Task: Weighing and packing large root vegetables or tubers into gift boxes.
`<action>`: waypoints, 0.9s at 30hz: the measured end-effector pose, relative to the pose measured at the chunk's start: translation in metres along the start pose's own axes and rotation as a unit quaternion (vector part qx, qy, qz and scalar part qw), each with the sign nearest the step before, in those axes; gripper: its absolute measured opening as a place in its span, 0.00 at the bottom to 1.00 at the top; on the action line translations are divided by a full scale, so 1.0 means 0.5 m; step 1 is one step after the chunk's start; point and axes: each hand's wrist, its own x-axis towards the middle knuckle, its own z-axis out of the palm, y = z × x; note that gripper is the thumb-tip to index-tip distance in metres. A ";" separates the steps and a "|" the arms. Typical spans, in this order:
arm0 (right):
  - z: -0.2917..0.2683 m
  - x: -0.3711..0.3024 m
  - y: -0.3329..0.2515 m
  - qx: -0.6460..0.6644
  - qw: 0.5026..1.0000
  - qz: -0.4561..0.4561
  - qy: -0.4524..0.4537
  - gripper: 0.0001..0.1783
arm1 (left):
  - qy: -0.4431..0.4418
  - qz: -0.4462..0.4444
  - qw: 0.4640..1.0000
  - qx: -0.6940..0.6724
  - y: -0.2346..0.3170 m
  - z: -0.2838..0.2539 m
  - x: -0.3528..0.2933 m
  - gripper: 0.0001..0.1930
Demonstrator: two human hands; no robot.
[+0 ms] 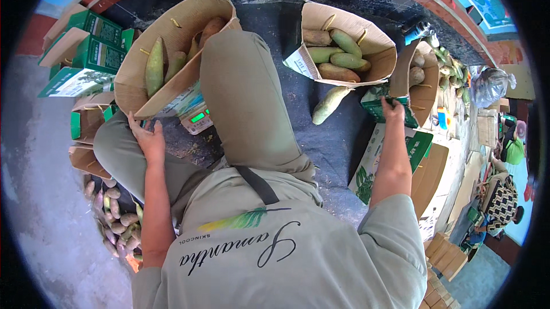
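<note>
My left hand (148, 137) reaches to the near edge of a tall open cardboard box (132, 88), fingers spread and fingertips at its rim. Inside lie several long green and brownish root vegetables, such as a green one (154, 68). Part of this box is hidden behind my raised knee. Beside the box is a scale (196, 119) with a lit green display. My right hand (392, 109) is closed on the green side of another cardboard box (424, 88), which holds a few brownish roots (416, 75).
Ahead stands a box (385, 45) of several long roots, with a loose pale-green root (331, 105) before it. A flattened green-and-white box (366, 168) lies by my right forearm. Green boxes (91, 63) and piled roots (117, 217) are at left. A person (501, 200) sits far right.
</note>
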 end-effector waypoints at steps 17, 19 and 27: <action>0.030 -0.127 0.347 -0.500 0.817 -0.191 -0.215 0.31 | 0.028 0.034 0.998 0.044 0.016 0.015 -0.006 0.42; 0.024 -0.112 0.362 -0.612 0.728 -0.265 -0.162 0.27 | 0.033 0.032 0.998 0.032 0.023 0.010 -0.008 0.42; -0.082 -0.227 0.356 -0.714 0.611 0.011 -0.342 0.19 | 0.060 0.036 0.989 0.129 0.051 0.008 -0.020 0.42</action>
